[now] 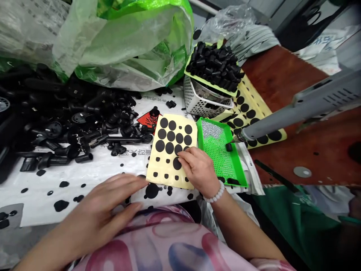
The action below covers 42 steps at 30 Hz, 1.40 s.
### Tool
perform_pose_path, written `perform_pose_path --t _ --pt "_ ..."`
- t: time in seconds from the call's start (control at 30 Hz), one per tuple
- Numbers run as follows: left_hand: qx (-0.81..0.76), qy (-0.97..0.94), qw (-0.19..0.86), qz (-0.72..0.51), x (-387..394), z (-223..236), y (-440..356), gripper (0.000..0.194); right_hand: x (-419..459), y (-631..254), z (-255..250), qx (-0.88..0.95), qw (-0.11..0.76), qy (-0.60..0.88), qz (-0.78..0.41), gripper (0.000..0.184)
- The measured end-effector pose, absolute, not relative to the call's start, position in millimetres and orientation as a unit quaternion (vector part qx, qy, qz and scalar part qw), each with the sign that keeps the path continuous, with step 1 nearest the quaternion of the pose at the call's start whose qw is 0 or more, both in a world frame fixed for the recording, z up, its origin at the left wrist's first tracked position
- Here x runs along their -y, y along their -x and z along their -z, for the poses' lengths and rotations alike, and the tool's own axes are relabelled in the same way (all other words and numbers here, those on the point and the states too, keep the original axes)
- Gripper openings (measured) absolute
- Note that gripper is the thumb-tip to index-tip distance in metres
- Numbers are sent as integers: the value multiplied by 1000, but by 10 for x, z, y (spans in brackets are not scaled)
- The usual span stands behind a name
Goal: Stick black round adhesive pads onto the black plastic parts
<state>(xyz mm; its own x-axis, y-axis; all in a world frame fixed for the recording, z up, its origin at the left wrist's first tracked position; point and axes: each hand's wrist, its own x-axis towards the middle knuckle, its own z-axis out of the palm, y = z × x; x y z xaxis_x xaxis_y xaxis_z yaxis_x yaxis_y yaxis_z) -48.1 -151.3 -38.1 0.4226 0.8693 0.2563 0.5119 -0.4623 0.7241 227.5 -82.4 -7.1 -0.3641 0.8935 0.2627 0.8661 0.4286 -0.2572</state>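
A pale yellow backing sheet point(172, 168) with rows of black round stickers point(169, 148) lies before me on a spotted white surface. My right hand point(197, 165), wearing a beaded bracelet, rests over the sheet's right side. Its thumb and forefinger are pinched together at the edge of a black round sticker point(177, 163). My left hand point(113, 203) holds nothing; its fingers are stretched out and its thumb is apart, close to the sheet's lower left corner. Small black dots and several larger circles show on the sheet, some of them hidden by the right hand.
A heap of black plastic parts point(67, 120) covers the left. A green tray point(222, 150) with small silvery pieces stands right of the sheet. Behind it, a white basket point(201, 101) carries black tube pieces point(214, 64). A grey machine arm point(282, 116) reaches in from the right.
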Motion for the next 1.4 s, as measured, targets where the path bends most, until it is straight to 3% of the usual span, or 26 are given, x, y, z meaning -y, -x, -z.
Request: perform_pose_path --t 0.1,0.23,0.63,1.03,1.4 --pt "-379 -879 148 -248 1033 155 -167 42 870 -2256 122 830 114 545 32 21" --pt "-381 -902 92 -182 893 336 -424 46 920 -2258 194 838 75 536 71 24" --pt "-399 -902 78 -143 913 405 -378 45 785 -2208 161 806 97 582 -44 12" --pt "-399 -903 73 -142 911 404 -368 45 827 -2207 223 805 128 580 7 9" --pt "-401 -900 76 -151 912 396 -378 44 876 -2169 344 808 138 565 91 21"
